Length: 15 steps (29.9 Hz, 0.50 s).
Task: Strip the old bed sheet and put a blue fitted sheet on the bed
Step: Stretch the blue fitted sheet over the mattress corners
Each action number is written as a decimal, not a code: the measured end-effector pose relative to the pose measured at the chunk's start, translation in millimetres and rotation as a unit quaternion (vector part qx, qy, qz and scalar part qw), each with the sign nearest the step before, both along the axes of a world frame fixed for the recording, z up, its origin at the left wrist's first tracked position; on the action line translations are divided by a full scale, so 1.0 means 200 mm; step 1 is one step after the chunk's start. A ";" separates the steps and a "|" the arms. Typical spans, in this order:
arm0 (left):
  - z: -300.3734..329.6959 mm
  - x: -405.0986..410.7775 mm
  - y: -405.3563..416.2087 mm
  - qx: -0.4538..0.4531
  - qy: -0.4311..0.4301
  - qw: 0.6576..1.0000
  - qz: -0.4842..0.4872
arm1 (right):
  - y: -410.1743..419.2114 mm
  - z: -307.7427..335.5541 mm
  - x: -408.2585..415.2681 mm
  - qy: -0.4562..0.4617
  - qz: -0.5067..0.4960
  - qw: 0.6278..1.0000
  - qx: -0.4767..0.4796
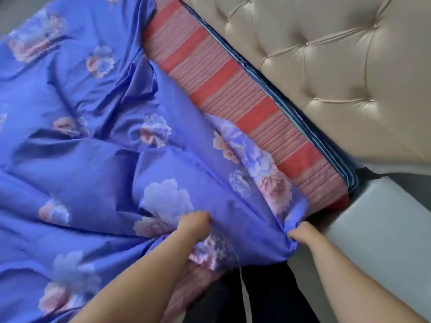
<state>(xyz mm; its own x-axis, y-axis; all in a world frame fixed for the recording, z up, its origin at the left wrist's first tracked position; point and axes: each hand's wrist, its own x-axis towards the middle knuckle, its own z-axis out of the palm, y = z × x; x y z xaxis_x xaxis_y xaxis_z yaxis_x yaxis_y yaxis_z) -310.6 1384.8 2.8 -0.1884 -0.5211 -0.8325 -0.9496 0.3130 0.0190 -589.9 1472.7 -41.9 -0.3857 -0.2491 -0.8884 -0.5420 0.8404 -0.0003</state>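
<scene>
Sheet: a blue fitted sheet with pink and pale floral print [98, 145] lies rumpled over most of the bed.
Mattress: a red and pink striped mattress [224, 94] shows bare along the head end, beside the sheet's edge.
Headboard: a beige tufted padded headboard [326, 73] stands against the mattress.
Left hand [194, 223]: grips a fold of the sheet.
Right hand [300, 233]: pinches the sheet's corner near the mattress corner.
Clothing: dark trousers [263, 297] below the arms.

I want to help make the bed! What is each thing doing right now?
blue flowered sheet: wrinkled, spread out, corner not pulled on
red striped mattress: strip by the headboard uncovered
left hand: gripping the sheet
right hand: pinching the sheet's edge
</scene>
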 end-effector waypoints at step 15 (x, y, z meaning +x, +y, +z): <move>-0.67 -0.69 0.18 -0.119 0.120 0.945 0.279 | -0.68 -0.58 -0.28 -0.147 0.139 0.965 -0.166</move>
<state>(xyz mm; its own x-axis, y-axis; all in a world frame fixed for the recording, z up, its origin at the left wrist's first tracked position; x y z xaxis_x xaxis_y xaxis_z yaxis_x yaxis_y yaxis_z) -448.8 1421.2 -131.8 0.0029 -0.7622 -0.6473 -0.9452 -0.2134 0.2470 -645.2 1337.0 -157.5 -0.0070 -0.5957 -0.8032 -0.6816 0.5906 -0.4321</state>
